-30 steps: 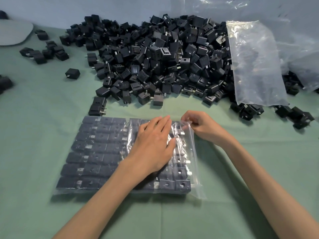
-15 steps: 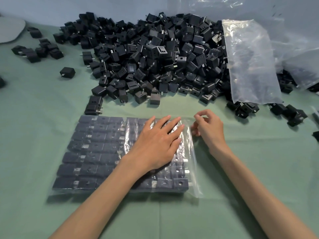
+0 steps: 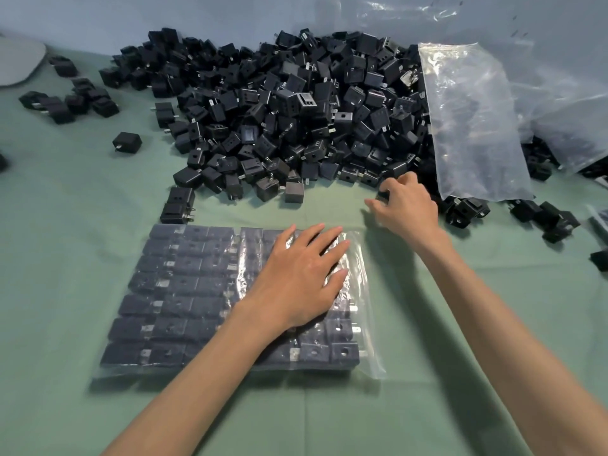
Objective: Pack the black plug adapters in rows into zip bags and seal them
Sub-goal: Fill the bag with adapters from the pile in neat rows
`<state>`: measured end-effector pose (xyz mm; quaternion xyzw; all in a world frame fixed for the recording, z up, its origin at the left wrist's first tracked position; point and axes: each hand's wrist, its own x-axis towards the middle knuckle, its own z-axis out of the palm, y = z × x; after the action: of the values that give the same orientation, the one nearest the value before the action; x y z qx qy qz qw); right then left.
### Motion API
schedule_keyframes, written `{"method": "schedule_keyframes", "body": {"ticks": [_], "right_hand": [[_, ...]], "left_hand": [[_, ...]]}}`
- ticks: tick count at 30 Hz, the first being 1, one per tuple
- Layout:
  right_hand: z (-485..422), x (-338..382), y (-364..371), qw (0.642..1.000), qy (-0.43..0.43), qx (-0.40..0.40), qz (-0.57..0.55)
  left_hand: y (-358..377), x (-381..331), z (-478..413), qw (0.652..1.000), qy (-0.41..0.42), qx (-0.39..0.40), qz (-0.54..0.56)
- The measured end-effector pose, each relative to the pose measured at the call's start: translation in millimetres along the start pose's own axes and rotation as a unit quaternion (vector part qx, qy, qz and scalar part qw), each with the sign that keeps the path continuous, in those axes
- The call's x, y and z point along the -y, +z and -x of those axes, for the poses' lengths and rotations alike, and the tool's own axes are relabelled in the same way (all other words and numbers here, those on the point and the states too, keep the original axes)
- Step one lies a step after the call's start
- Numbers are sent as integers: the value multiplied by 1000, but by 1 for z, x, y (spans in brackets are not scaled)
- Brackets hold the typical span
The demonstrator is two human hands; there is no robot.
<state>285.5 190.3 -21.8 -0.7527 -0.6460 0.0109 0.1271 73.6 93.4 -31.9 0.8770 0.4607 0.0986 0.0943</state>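
Now: left hand [image 3: 302, 274] on zip bag [image 3: 184, 291], right hand [image 3: 408, 209] at adapter pile [image 3: 279, 110]

We rest our left hand flat, fingers straight, on the zip bag, which is filled with rows of black adapters and lies on the green tabletop [image 3: 65, 258]. Our right hand is apart from it, fingers curled at the adapter pile's near edge; we cannot tell if it grips one.

Sage-green cloth-covered bench [image 3: 65, 274] fills the view, soft even light on it; plain blue-grey wall [image 3: 171, 14] behind, a rounded pale grey slab [image 3: 16, 62] at far left.
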Motion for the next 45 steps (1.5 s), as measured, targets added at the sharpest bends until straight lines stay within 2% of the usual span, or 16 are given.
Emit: {"method": "schedule_keyframes", "body": {"ticks": [3, 6, 7, 10, 12, 14, 16, 18, 20, 22, 25, 31, 35, 40, 43, 45], "right_hand": [[-16, -4, 13, 999, 4, -26, 28], [-26, -9, 19, 994, 57, -86, 30], [-28, -9, 19, 992, 73, -92, 37], [-29, -7, 21, 991, 71, -106, 43], [-24, -5, 19, 992, 58, -111, 29], [-9, -8, 16, 993, 47, -110, -16], [18, -17, 11, 986, 27, -105, -125], [59, -29, 3, 959, 0, -89, -270], [105, -37, -6, 907, -31, -14, -419], [137, -36, -11, 860, -91, 68, -497], [151, -18, -5, 839, -190, 114, -497], [142, -4, 5, 826, -256, 69, -497], [138, -1, 5, 827, -245, 64, -501], [139, 15, 11, 796, -89, 61, -595], [137, 24, 10, 807, -115, 77, -575], [133, 20, 5, 802, -167, 127, -560]], "left_hand": [[-8, -6, 2, 999, 0, -50, 20], [-13, -25, 4, 982, -20, -184, 43], [-14, -33, 3, 978, -44, -199, 39], [-15, -56, -2, 985, -129, -111, -18], [-9, -63, -2, 986, -145, -70, -43], [-7, -65, 1, 987, -135, -80, -35], [-8, -63, 5, 988, -118, -97, -5], [-6, -60, 9, 985, -102, -132, 34], [-2, -57, 12, 979, -98, -172, 53], [0, -54, 13, 969, -103, -209, 82], [-2, -53, 13, 959, -107, -243, 97], [-4, -55, 15, 955, -105, -254, 111], [-6, -56, 15, 960, -108, -241, 97], [-11, -61, 16, 969, -107, -218, 49], [-16, -66, 15, 972, -116, -203, 22], [-18, -67, 14, 973, -120, -198, 16]]}}
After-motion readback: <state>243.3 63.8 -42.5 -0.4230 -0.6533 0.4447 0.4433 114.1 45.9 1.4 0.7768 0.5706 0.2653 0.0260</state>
